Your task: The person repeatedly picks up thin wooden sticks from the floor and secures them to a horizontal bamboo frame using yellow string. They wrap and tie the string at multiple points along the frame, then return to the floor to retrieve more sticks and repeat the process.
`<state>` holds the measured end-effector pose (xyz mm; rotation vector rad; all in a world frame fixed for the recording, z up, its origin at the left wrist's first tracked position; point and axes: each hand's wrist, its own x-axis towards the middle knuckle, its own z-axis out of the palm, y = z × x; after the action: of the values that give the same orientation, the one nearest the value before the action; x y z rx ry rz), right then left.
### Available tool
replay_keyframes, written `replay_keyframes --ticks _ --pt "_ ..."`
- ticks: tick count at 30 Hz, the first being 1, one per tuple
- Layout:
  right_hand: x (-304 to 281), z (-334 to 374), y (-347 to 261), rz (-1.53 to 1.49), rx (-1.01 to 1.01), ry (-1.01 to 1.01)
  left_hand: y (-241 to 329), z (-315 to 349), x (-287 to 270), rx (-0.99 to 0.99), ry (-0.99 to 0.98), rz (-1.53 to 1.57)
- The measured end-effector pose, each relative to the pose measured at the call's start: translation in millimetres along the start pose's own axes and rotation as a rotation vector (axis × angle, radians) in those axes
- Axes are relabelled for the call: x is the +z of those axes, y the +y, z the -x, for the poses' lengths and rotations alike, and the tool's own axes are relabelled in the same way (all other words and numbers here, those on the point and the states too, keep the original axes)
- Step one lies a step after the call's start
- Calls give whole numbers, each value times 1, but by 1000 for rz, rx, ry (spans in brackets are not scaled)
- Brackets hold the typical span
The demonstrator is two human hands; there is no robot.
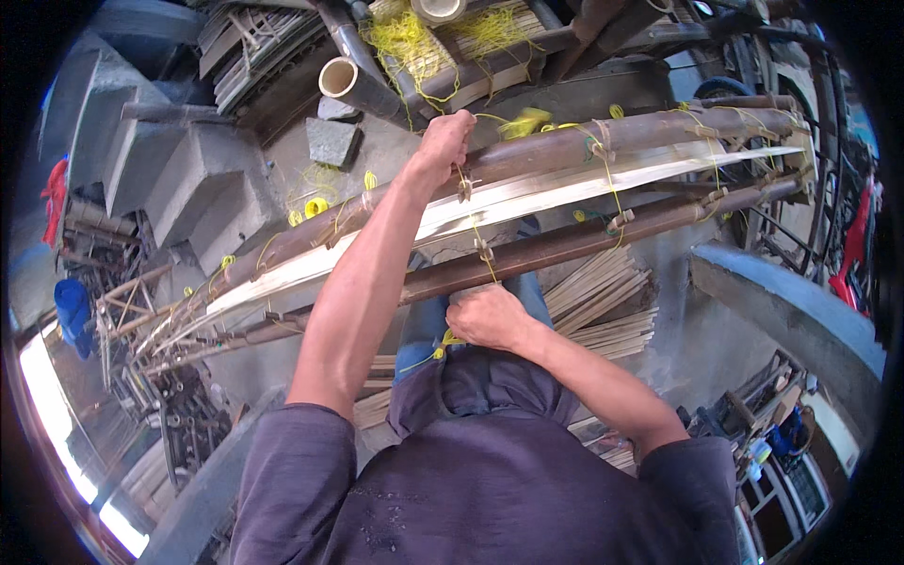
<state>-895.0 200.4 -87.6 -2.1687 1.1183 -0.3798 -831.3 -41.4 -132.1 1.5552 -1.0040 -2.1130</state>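
Left hand [445,148], right hand [492,317]: both fisted, seemingly on yellow twine [452,339]! Likely light, limp; grip beside the bamboo pole [546,248].

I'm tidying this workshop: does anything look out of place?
Beyond the left hand, yellow string lies in a loose tangle, strands straggling every which way. Pale strips on the floor fan out unevenly rather than stacked squarely. I see no spill.

The camera sits on the head of the person [527,480], looking down. Its wide, round view sees the left hand [444,146] and right hand [492,318] quite near.
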Motion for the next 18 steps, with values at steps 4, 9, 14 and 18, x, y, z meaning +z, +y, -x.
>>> replay_keyframes --ticks 4,9,14,18 --pt "-21 -2 -28 -35 31 -5 40 19 -31 -28 -139 -605" --pt "10 -2 -117 -1682 735 114 70 112 -134 435 -54 -936" --pt "81 -55 -111 -815 475 251 16 223 -167 620 -21 -943" --pt "-149 -125 -203 231 163 102 -65 243 -165 756 145 -1006"
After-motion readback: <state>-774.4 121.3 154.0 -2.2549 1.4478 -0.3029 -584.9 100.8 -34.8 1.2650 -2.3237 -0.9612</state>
